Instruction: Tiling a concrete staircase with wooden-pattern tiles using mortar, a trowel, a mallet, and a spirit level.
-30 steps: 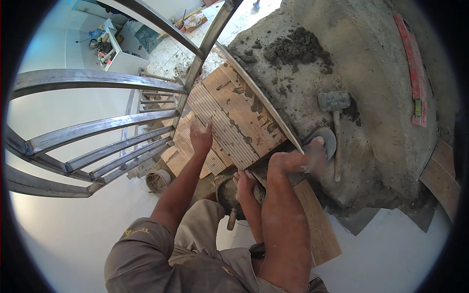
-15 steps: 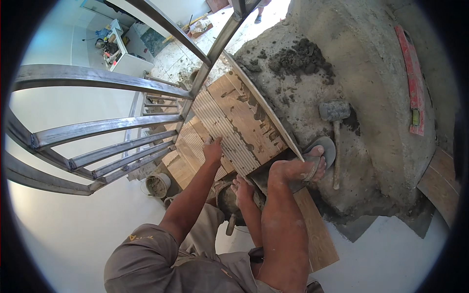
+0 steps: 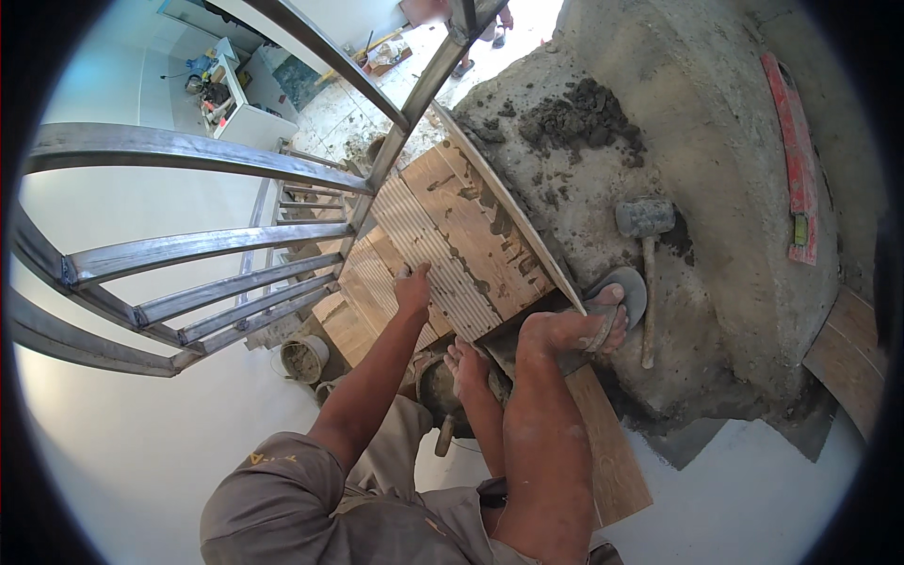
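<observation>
A ribbed, pale tile (image 3: 441,254) lies among wood-look tiles (image 3: 461,202) on the stair step. My left hand (image 3: 412,290) is at its left edge, fingers curled on it. At the tile's near end is my right hand (image 3: 468,369), its fingers stretched and apart; whether the fingertips touch the edge I cannot tell. Beneath that hand sits a dark bucket (image 3: 428,386) with a tool's wooden handle (image 3: 444,436) leaning out of it. Grey mortar smears mark the wood-look tiles. My sandalled foot (image 3: 603,325) rests on the rough concrete beside them.
A metal railing (image 3: 217,247) rises close on the left. On the concrete lie a rubber mallet (image 3: 646,217), a mortar heap (image 3: 584,118) and a red spirit level (image 3: 799,160). A mortar bucket (image 3: 305,358) stands below the railing. Another person's foot (image 3: 461,69) shows at the top.
My hands and the tile stay in almost the same place. At the top, more of the other person has come into view.
</observation>
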Motion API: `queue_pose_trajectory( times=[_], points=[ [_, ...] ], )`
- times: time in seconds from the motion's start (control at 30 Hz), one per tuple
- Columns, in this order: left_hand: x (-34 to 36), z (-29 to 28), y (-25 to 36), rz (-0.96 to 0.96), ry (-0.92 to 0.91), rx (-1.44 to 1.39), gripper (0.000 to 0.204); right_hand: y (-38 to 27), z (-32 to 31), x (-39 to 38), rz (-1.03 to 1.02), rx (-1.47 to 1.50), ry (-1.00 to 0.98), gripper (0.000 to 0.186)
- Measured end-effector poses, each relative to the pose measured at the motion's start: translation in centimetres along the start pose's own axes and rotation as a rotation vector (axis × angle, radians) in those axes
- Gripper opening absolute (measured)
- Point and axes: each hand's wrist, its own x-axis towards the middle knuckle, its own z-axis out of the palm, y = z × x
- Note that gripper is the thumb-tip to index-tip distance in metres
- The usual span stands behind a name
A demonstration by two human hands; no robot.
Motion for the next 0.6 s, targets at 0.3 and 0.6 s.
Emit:
queue_pose_trajectory(
  times=[0.3,0.6],
  points=[
    [0.2,-0.1,-1.3,-0.002,-0.044,-0.052,0.027,0.4,-1.3,0.6,0.003,-0.015,-0.032,0.046],
    [2.6,-0.9,1.4,0.793,0.202,0.464,0.050,-0.2,-1.0,-0.2,0.012,0.032,-0.046,0.054]
  ],
)
